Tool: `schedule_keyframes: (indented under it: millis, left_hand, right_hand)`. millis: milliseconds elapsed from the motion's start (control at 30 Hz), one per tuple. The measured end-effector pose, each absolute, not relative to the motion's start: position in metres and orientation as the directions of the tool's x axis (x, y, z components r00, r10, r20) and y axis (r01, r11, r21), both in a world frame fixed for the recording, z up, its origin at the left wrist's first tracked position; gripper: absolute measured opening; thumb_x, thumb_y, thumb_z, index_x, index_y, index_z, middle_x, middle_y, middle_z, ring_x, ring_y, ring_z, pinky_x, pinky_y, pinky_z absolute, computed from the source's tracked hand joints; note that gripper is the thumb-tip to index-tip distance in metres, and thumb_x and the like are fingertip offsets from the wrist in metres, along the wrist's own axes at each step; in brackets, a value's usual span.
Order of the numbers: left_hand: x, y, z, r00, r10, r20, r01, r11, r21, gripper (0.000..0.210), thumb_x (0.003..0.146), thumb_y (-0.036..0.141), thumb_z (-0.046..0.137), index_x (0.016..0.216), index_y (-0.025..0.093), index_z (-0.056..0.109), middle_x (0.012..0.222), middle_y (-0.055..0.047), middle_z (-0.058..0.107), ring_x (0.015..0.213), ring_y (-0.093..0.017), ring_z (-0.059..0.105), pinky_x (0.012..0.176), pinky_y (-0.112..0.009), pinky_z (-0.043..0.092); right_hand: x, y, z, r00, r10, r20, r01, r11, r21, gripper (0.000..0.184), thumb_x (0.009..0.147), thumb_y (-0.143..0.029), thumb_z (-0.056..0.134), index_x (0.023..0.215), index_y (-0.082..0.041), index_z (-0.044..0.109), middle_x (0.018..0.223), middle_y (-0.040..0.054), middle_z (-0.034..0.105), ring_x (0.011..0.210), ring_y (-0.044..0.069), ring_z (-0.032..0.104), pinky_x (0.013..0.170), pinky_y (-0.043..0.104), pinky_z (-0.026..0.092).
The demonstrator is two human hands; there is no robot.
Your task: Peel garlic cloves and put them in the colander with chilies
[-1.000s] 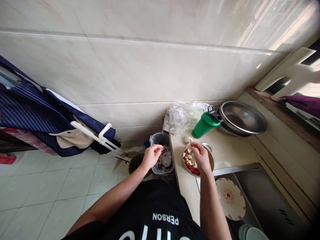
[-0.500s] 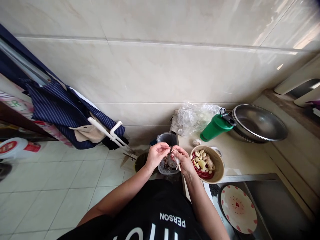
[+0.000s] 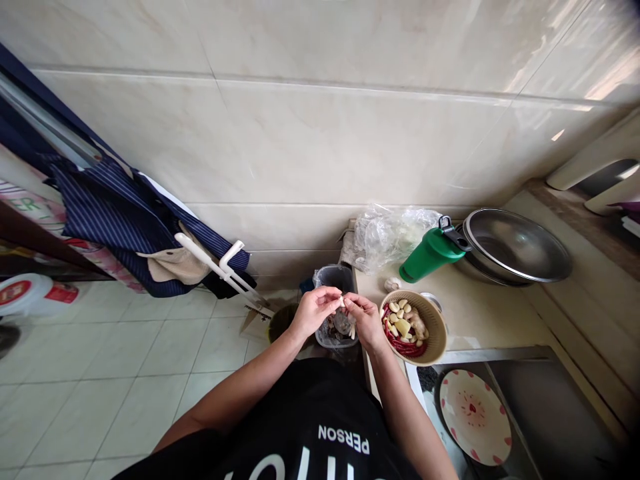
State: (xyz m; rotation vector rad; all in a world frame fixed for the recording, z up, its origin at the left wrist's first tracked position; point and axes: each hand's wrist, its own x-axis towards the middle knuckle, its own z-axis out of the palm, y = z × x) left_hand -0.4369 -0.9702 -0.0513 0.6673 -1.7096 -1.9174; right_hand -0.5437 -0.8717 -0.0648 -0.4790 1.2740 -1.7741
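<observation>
My left hand (image 3: 316, 312) and my right hand (image 3: 365, 320) meet over the lined trash bin (image 3: 336, 275), fingertips pinched together. A small pale garlic clove (image 3: 342, 301) is caught between them, partly covered by the fingers. Pale stalk-like bits (image 3: 353, 331) show below my right hand; whether it grips them I cannot tell. Just right of that hand stands a beige basket (image 3: 440, 333) holding peeled garlic cloves (image 3: 395, 307), a piece of ginger (image 3: 416, 323) and red chilies (image 3: 407, 348). A garlic bulb (image 3: 393, 285) lies on the counter behind the basket.
A green bottle (image 3: 431, 255), crumpled clear plastic bags (image 3: 387, 233) and a metal bowl (image 3: 517, 243) occupy the back of the counter (image 3: 480, 313). A patterned plate (image 3: 475, 417) is by the sink at front right. White poles (image 3: 215, 267) and hanging aprons (image 3: 110, 220) are leftward.
My right hand's fingers have closed in toward the left fingertips. The pale clove now shows between both hands, while the white piece under my right palm is less visible.
</observation>
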Motion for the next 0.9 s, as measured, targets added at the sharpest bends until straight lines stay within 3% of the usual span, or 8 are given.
schedule_keyframes:
  millis: [100,200,400,633,900]
  left_hand:
    - [-0.437,-0.972,-0.049,-0.830,-0.557,0.002,0.070,-0.100,0.993,0.028,0.077,0.032,0.065,0.098,0.014,0.064,0.092,-0.007,0.062,0.076,-0.015,0.063,0.064,-0.025,0.052]
    - [-0.438,-0.973,-0.050,-0.848,-0.529,-0.034,0.069,-0.175,0.982,0.022,0.077,0.031,0.066,0.091,0.014,0.061,0.080,-0.003,0.062,0.070,-0.013,0.062,0.063,-0.024,0.051]
    - [-0.441,-0.973,-0.054,-0.777,-0.616,-0.127,0.086,-0.304,0.949,0.024,0.069,0.030,0.073,0.080,0.014,0.059,0.074,-0.001,0.061,0.064,-0.011,0.059,0.059,-0.023,0.049]
    - [-0.441,-0.971,-0.042,-0.796,-0.580,-0.169,0.113,-0.418,0.902,0.022,0.069,0.027,0.072,0.080,0.013,0.058,0.066,0.000,0.059,0.055,-0.008,0.054,0.051,-0.020,0.042]
    - [-0.440,-0.969,-0.033,-0.849,-0.476,-0.229,0.075,-0.537,0.840,0.025,0.075,0.034,0.064,0.086,0.016,0.051,0.056,0.004,0.054,0.042,-0.005,0.043,0.040,-0.017,0.028]
  right_hand:
    - [-0.544,-0.873,-0.064,-0.495,-0.831,-0.253,0.540,-0.067,-0.839,0.020,0.069,-0.036,0.071,0.075,-0.019,0.063,0.060,-0.0034,0.057,0.051,0.010,0.049,0.050,0.021,0.037]
    - [-0.542,-0.874,-0.063,-0.493,-0.835,-0.246,0.577,-0.102,-0.811,0.022,0.069,-0.036,0.072,0.080,-0.021,0.058,0.062,-0.0041,0.057,0.052,0.010,0.050,0.051,0.021,0.038]
    - [-0.541,-0.871,-0.059,-0.526,-0.840,-0.131,0.439,-0.136,-0.888,0.022,0.069,-0.033,0.072,0.085,-0.022,0.061,0.078,-0.0007,0.061,0.069,0.015,0.056,0.067,0.027,0.047]
    - [-0.540,-0.870,-0.056,-0.512,-0.857,-0.054,0.385,-0.172,-0.907,0.017,0.075,-0.032,0.067,0.090,-0.024,0.064,0.078,-0.0013,0.062,0.070,0.014,0.057,0.071,0.028,0.047]
    - [-0.535,-0.874,-0.064,-0.541,-0.837,-0.084,0.407,-0.172,-0.897,0.021,0.072,-0.039,0.069,0.089,-0.026,0.069,0.083,0.0001,0.065,0.075,0.016,0.059,0.074,0.030,0.049]
